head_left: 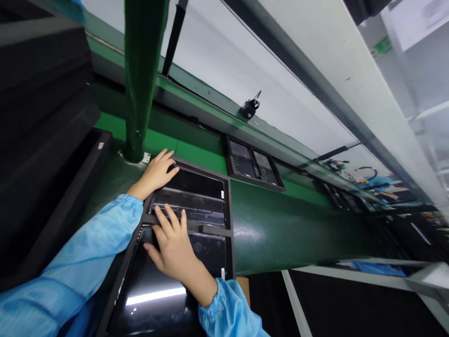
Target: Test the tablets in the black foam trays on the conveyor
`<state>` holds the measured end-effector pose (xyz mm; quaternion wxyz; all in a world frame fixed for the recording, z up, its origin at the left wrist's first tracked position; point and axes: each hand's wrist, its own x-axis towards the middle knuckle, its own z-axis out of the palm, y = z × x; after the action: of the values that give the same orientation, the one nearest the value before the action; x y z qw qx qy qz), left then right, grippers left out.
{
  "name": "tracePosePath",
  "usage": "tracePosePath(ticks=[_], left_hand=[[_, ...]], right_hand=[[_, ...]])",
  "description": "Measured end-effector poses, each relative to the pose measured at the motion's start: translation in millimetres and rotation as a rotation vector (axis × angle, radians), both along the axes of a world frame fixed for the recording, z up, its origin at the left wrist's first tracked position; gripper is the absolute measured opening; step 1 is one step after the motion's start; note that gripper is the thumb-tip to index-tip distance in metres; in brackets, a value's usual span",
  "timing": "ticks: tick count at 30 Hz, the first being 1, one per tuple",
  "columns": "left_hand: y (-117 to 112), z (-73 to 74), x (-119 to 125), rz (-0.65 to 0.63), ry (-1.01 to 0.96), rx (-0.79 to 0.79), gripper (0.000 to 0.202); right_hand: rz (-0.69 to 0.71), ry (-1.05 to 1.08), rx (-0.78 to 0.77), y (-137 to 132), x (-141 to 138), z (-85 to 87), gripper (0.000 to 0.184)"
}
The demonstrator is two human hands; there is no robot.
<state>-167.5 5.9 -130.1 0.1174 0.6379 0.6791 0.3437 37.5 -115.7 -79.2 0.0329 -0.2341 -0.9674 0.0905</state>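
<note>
A black foam tray (228,201) lies on the green bench, with two compartments split by a crossbar. Each compartment holds a glossy dark panel; the far panel (199,187) and the near panel (157,271) both carry a small white label at the right edge. My left hand (157,172) rests at the far left corner of the tray, fingers spread over its rim. Over the crossbar and the far edge of the near panel lies my right hand (174,243), fingers apart. Neither hand grips anything that I can see. Blue sleeves cover both forearms.
A stack of black trays (42,93) stands at the left, beside a green post (142,84). Further along the green bench (280,229), another black tray (259,181) holds two panels on a green strip. A small black device (249,107) sits on the ledge behind.
</note>
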Motion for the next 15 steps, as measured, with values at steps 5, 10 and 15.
tracePosePath(ticks=[5,10,15], left_hand=[[0.5,-6.7,-2.0,-0.010,-0.030,0.026,0.037],[1.1,-7.1,-2.2,-0.015,-0.035,0.039,0.039],[-0.5,-5.5,-0.7,0.008,-0.046,0.058,0.038]], right_hand=[[0.001,-0.029,0.049,-2.3,-3.8,-3.7,0.050],[-0.063,0.006,0.056,-8.2,-6.3,-13.0,0.049],[-0.155,0.065,-0.067,-19.7,4.6,-1.7,0.054]])
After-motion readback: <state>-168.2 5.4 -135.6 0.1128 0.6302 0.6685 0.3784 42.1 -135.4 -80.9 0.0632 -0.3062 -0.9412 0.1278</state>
